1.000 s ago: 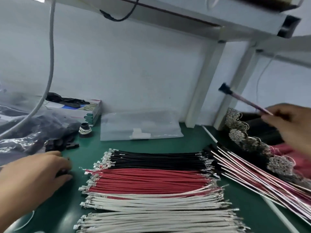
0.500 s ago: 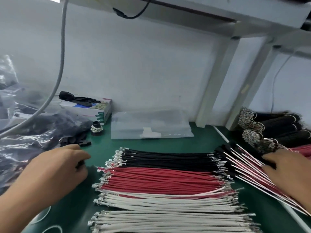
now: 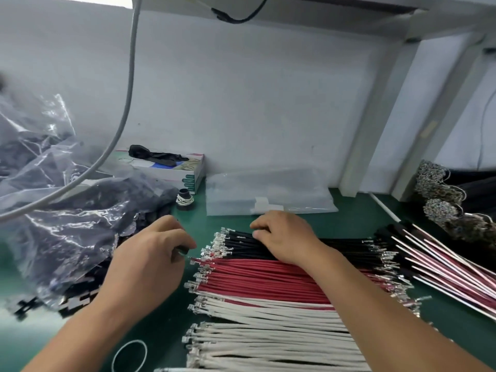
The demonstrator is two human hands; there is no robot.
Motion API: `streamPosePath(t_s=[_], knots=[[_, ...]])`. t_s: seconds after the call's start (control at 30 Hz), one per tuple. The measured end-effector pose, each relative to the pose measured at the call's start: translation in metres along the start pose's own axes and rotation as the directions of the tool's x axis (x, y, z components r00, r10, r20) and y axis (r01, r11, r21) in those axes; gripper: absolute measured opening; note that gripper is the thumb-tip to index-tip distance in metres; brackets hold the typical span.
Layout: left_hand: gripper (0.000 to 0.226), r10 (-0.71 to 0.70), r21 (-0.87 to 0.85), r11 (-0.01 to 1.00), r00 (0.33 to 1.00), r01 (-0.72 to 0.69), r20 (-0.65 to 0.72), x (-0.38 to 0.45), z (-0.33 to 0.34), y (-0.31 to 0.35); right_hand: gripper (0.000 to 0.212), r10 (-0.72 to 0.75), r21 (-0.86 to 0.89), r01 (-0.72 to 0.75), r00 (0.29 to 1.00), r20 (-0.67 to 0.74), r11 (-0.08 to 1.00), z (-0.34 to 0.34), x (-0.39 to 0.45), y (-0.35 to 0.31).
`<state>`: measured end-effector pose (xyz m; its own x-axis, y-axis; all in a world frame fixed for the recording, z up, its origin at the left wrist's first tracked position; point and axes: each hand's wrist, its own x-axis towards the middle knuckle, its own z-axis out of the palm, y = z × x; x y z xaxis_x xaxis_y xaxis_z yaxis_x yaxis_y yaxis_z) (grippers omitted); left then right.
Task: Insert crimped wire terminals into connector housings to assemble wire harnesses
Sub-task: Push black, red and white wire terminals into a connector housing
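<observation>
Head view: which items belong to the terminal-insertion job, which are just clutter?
Job:
black wires
red wires
white wires
small dark part in left hand
right hand
finished harnesses

Lying about:
tissue box
rubber band
clear bag

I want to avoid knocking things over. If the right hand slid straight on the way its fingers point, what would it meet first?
Probably the crimped terminals at the black wires' left ends, then the left hand; depth is unclear.
</observation>
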<state>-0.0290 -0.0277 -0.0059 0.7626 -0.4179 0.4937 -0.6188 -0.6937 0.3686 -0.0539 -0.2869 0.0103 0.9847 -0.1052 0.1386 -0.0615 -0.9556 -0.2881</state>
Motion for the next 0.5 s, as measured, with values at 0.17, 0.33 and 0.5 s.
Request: streamPosePath(t_s=[0.17, 0.33, 0.5], knots=[[0.035, 0.005, -0.034, 0.999, 1.0, -0.006, -0.012, -0.001, 0.001, 0.004, 0.022, 0.024, -0.015, -0.024, 0.999, 0.047, 1.0, 0.005, 0.008, -0.003], [0.036, 0.007, -0.088, 0.996, 1.0, -0.008, -0.01, -0.003, 0.003, 0.008, 0.02, 0.022, 0.041, -0.02, 0.999, -0.039, 0.999, 0.007, -0.002, -0.004], [0.036, 0.011, -0.106, 0.994, 1.0, -0.012, -0.013, -0.002, 0.0, 0.01, 0.018, -0.05, 0.058, 0.064, 0.977, -0.205, 0.996, -0.003, -0.034, -0.001]])
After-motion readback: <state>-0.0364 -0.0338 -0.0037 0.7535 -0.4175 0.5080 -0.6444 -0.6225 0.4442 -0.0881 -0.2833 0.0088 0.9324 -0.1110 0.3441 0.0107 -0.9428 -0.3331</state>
